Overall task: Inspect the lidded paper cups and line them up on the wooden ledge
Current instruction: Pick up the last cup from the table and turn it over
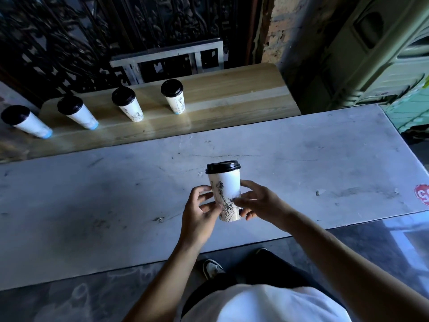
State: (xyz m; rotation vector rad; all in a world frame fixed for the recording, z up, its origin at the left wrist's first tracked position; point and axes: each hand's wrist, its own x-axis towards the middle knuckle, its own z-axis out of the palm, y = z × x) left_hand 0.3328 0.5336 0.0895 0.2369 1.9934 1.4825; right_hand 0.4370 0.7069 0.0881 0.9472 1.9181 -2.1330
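Note:
A white paper cup (224,184) with a black lid and a black ink drawing hangs upright above the grey table (116,194). My left hand (199,212) grips its lower left side and my right hand (257,202) grips its lower right side, fingers curled round the wall. On the wooden ledge (220,98) behind the table stand several more black-lidded cups in a row: one at the far left (30,123), another (79,113) beside it, a third (130,105), and the rightmost (175,98).
A dark ornate metal grille (116,31) and a pale metal frame (167,56) rise behind the ledge. A green plastic crate (371,54) stands at the right. The table carries a red sticker (422,195) at its right edge. My shoes (212,268) show below the table.

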